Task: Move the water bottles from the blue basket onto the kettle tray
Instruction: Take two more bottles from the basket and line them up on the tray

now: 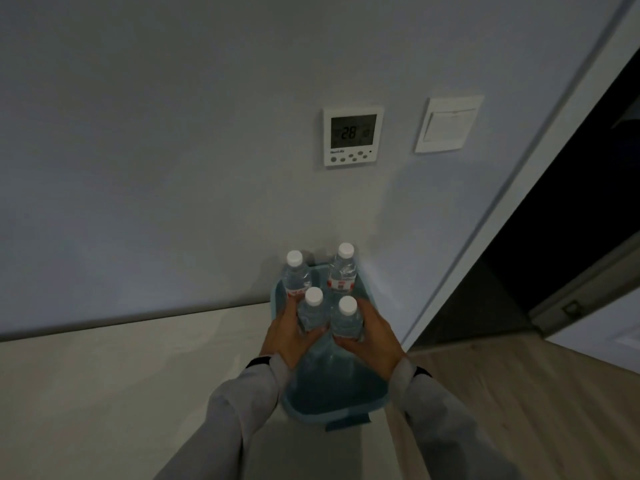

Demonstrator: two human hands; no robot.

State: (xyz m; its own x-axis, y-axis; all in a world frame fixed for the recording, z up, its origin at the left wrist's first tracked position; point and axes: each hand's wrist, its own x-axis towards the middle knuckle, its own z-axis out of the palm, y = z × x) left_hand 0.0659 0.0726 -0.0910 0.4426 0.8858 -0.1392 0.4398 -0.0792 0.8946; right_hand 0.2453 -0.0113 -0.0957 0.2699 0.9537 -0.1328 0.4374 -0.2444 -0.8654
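A blue basket [332, 393] sits on a pale counter against the wall. Several clear water bottles with white caps stand upright at its far end. My left hand [287, 336] is wrapped around the near left bottle [312, 308]. My right hand [372, 336] grips the near right bottle [347, 318]. Behind them stand the far left bottle [295, 273] and the far right bottle [343, 270], both with red-and-white labels. Both of my sleeves are grey. No kettle tray is in view.
The pale counter [104, 375] stretches to the left of the basket. On the wall above hang a thermostat [353, 136] reading 28 and a white switch panel [448, 123]. A dark doorway [554, 254] and wood floor [519, 393] lie to the right.
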